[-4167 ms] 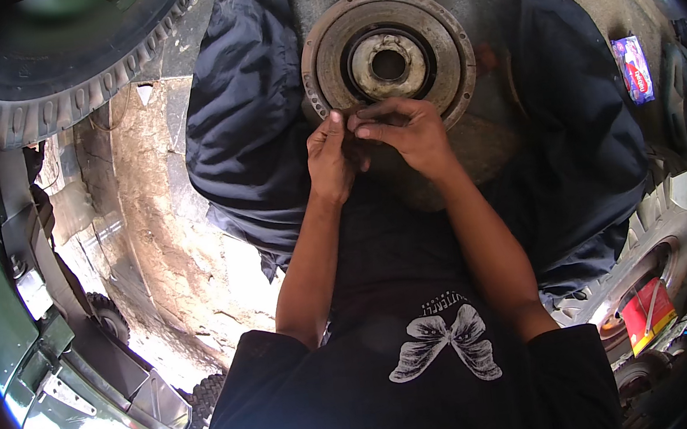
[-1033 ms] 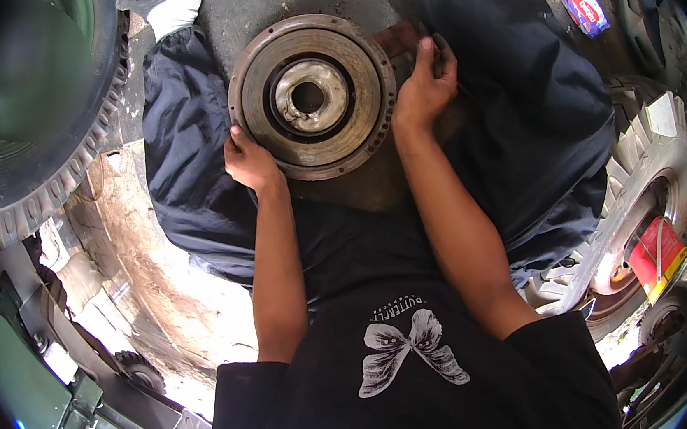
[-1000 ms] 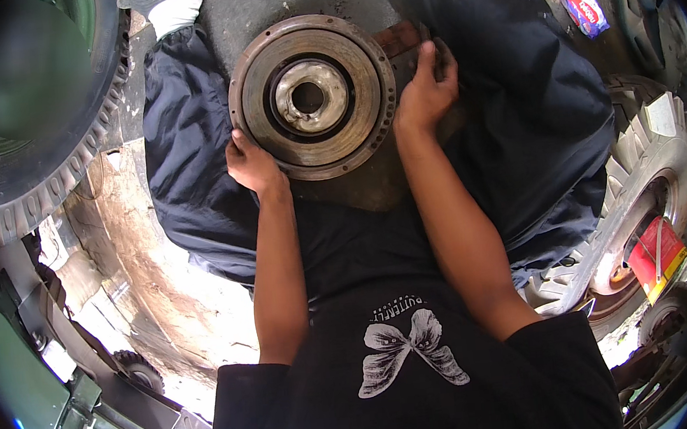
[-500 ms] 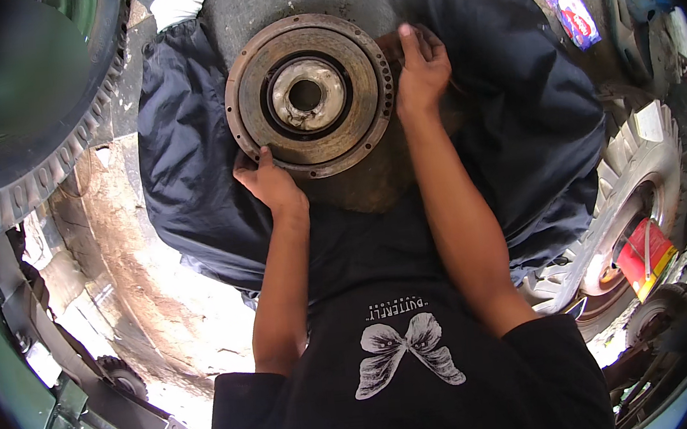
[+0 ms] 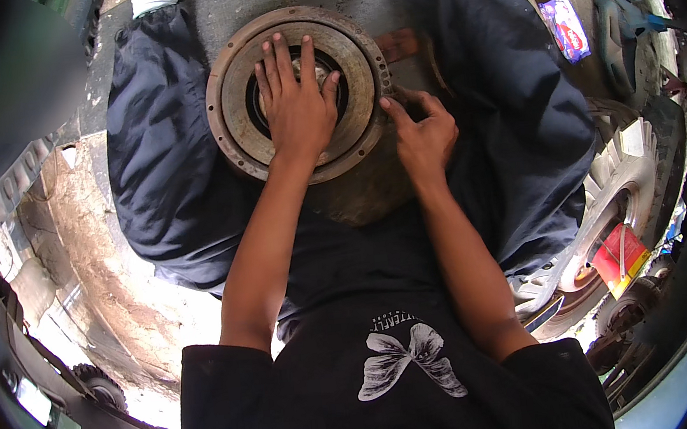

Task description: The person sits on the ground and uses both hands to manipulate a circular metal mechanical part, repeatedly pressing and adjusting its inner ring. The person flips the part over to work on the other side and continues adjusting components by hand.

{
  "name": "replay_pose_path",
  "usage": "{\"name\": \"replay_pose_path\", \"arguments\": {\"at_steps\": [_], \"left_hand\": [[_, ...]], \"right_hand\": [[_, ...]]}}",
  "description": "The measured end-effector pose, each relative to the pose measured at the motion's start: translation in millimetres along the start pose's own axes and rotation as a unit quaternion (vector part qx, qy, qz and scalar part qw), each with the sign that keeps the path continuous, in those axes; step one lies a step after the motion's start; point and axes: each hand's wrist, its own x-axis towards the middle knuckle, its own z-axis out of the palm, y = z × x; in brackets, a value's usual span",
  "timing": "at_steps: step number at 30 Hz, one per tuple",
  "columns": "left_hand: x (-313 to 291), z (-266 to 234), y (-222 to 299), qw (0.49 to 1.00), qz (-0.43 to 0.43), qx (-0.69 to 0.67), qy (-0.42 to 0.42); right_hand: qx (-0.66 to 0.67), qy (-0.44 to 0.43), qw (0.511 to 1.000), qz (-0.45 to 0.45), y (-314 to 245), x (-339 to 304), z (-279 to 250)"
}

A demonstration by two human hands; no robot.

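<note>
Here, the right hand (image 5: 427, 134) sits between disc rim (image 5: 216, 107) and leg (image 5: 514, 99).

Ground (image 5: 133, 305) at lower left is partly overexposed to white; the metal disc (image 5: 360, 89) is lit more softly. Edges are bowed by fisheye distortion, corners blacked out, the upper left blurred.

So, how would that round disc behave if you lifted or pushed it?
The disc is probably heavy for its size, as it looks like rust-stained metal. It should be stiff, since its outline shows no sag under the left hand. Lying face up, it seems likelier to slide than roll.
</note>
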Motion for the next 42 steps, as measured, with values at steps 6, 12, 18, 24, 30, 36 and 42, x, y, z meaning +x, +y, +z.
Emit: {"name": "replay_pose_path", "arguments": {"at_steps": [6,12,18,24,30,36,42], "left_hand": [[6.0,4.2,2.8,0.999,-0.028,-0.026,0.019],[5.7,7.9,6.6,0.999,-0.037,0.018,0.026],[10.1,9.2,6.3,0.998,-0.046,0.005,0.029],[8.0,7.8,8.2,0.998,-0.043,0.038,0.018],[6.6,9.6,8.0,0.997,-0.045,0.056,0.015],[11.8,10.2,6.2,0.998,-0.045,0.032,0.014],[7.2,12.5,6.3,0.998,-0.043,0.050,0.010]], "right_hand": [[0.109,0.061,0.992,-0.022,14.0,15.1,24.3],[0.109,0.024,0.994,0.020,17.3,2.4,20.2],[0.165,0.054,0.985,0.013,3.3,15.5,29.0],[0.171,0.040,0.984,0.017,16.5,16.2,29.8],[0.138,0.023,0.990,0.032,19.0,3.0,21.2],[0.168,0.057,0.984,0.021,12.4,23.1,34.1],[0.146,0.053,0.988,0.021,21.1,8.3,24.9]]}}
